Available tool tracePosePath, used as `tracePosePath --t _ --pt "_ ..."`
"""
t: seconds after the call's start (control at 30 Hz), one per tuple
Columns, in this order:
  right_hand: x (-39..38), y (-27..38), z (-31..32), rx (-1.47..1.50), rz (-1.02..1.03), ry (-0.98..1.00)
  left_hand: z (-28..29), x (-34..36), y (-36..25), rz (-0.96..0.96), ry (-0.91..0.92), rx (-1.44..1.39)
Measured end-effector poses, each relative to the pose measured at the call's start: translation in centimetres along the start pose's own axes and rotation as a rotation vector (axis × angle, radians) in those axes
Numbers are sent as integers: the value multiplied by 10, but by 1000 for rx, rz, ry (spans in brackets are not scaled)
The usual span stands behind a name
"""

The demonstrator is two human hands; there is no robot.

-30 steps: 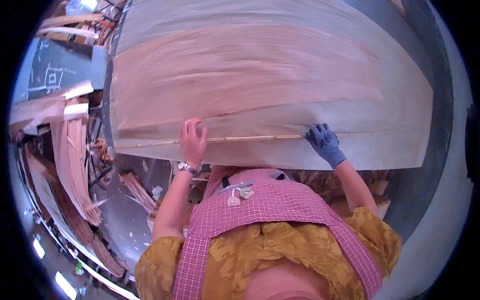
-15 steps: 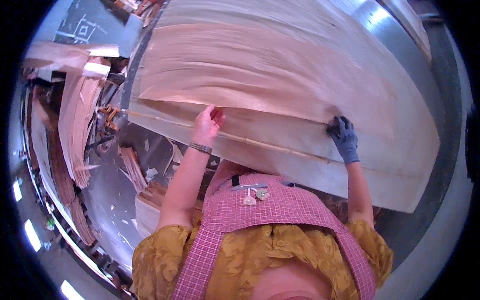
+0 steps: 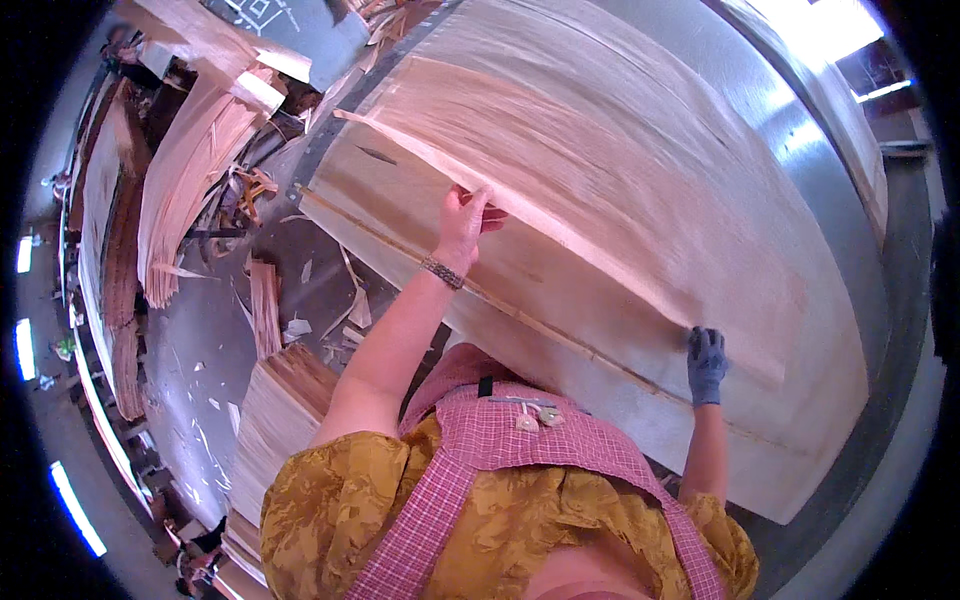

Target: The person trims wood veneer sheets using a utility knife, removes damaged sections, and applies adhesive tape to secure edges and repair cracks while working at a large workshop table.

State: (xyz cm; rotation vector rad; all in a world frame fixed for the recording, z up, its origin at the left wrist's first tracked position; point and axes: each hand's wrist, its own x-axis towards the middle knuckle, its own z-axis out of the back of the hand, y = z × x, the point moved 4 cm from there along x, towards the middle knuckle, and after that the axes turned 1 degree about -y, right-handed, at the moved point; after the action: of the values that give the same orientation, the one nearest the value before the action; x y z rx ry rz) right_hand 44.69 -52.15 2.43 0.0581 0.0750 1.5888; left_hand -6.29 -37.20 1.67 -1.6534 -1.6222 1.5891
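A thin, pinkish wood veneer sheet (image 3: pixel 560 160) lies across a wide pale sheet stack, its near edge raised and bowed. My bare left hand (image 3: pixel 468 225), with a bracelet at the wrist, pinches that edge near its middle. At the right end of the same edge is my right hand (image 3: pixel 706 360) in a blue-grey glove, its fingers curled at the sheet; its thumb is hidden. Below the raised edge shows a lower veneer layer (image 3: pixel 400 180) with a dark knot. A narrow tan strip (image 3: pixel 510 308) runs lengthwise along the near side of the stack.
Bundled veneer (image 3: pixel 205 165) hangs at the left beside scrap pieces. A stack of wood sheets (image 3: pixel 285 400) stands to the left of my body. Veneer scraps (image 3: pixel 360 305) litter the floor. A shiny metal surface (image 3: pixel 770 90) lies beyond the stack.
My view has turned, so the stack looks more slanted. The veneer's near edge is folded farther back, baring more of the layer below and its knot. My left hand has moved away from my body.
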Motion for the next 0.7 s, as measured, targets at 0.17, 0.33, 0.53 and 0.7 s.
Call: tracePosePath --t 0.17,0.33,0.53,0.7 --pt "-17 10 -6 -40 72 16 55 11 28 77 -153 74" --pt "-21 19 -20 -41 119 74 88 21 36 115 -303 208" --pt "-15 35 -20 -53 153 94 101 24 31 128 -311 215" --pt "-22 43 -23 -68 157 131 102 26 27 127 -321 202"
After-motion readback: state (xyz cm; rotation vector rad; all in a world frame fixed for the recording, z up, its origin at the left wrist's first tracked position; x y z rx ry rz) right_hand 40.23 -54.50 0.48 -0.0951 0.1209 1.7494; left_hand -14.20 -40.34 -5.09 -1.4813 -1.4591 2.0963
